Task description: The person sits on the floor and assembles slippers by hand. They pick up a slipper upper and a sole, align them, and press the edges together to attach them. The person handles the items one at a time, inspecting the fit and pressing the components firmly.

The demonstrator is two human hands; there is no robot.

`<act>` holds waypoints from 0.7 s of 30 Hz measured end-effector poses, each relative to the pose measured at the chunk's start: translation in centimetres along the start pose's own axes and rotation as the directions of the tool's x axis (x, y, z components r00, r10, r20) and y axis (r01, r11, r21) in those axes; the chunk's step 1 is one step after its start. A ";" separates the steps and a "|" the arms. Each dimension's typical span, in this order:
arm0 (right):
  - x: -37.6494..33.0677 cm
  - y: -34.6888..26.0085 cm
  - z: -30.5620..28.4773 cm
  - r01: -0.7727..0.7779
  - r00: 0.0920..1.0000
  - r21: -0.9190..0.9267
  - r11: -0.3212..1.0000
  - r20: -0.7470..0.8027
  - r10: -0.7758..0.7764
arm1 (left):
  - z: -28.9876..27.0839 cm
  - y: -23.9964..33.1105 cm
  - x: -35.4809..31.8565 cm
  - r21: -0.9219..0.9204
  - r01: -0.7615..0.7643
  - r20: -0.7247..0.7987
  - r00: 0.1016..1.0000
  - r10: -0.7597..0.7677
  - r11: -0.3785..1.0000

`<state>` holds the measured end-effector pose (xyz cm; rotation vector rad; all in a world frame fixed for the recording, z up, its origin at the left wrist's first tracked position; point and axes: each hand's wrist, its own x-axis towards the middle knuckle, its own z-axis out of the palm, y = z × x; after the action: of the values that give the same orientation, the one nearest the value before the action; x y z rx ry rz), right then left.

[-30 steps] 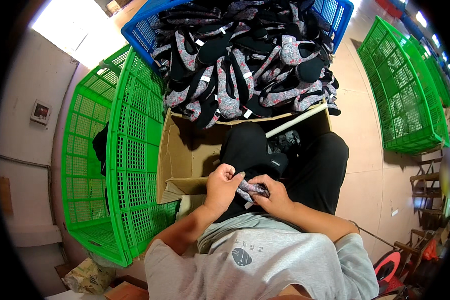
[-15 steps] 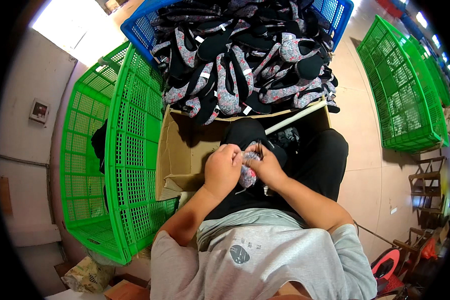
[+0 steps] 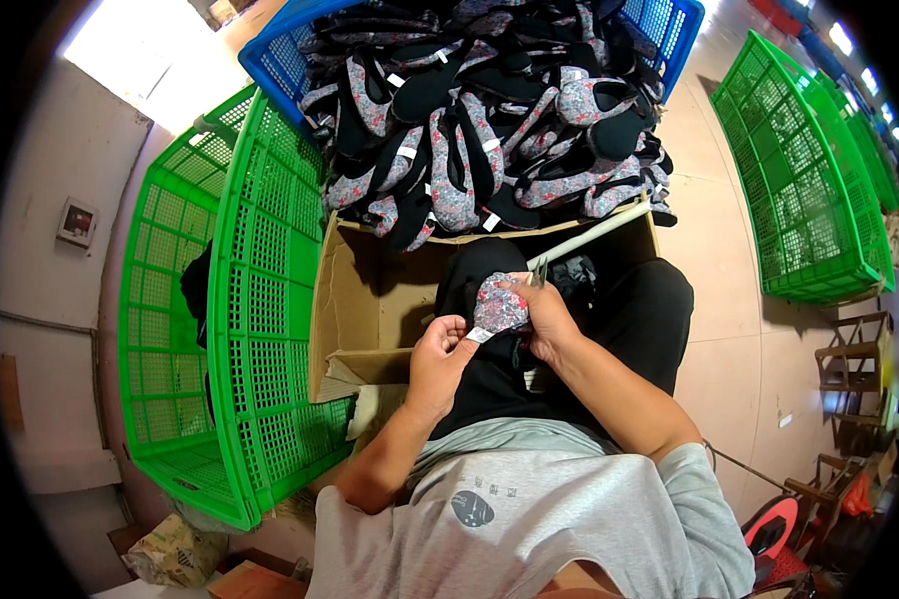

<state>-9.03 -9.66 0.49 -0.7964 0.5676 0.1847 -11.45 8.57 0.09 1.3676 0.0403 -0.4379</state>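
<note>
A grey slipper with a red floral print (image 3: 499,305) is held over my lap. My right hand (image 3: 549,321) grips its right side, and a small metal tool that looks like thread snips (image 3: 539,270) sticks up from the same hand. My left hand (image 3: 442,361) is closed at the slipper's lower left, fingertips pinching a white tag (image 3: 479,334) on its edge. The far parts of the slipper and most of the snips are hidden by my fingers. A big pile of matching black-soled slippers (image 3: 455,170) lies just beyond my knees.
The pile fills a blue crate (image 3: 280,62). Below it an open cardboard box (image 3: 355,285) stands around my legs, with a pale rod (image 3: 589,238) across its right corner. Tall green crates (image 3: 270,299) stand at my left, another green crate (image 3: 804,180) at the far right.
My hands have moved apart. The slipper has turned and shows its printed face. My left hand has dropped lower left, now on the tag, and the snips' tips now point up.
</note>
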 end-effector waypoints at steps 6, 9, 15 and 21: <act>-1.1 1.0 0.3 0.085 0.995 -0.046 0.995 -0.044 -0.087 | 2.0 0.5 -1.3 -0.079 -0.011 -0.107 0.994 0.002 0.997; -1.0 3.2 -0.1 0.247 0.966 -0.048 0.968 -0.065 -0.250 | 2.9 1.3 -1.5 -0.049 -0.012 -0.167 0.986 0.003 0.999; -0.4 5.1 0.2 0.399 0.904 -0.143 0.906 -0.106 -0.414 | 3.3 1.0 -1.4 -0.069 0.007 -0.212 0.977 -0.021 0.998; 0.2 5.2 0.2 0.508 0.805 -0.426 0.748 -0.073 -0.589 | 4.3 -0.2 -1.4 -0.024 -0.045 -0.320 0.947 0.035 0.999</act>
<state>-10.72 -5.89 -2.75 -1.3544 0.4661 -0.3564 -13.77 4.86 1.23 1.3955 0.2846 -0.1767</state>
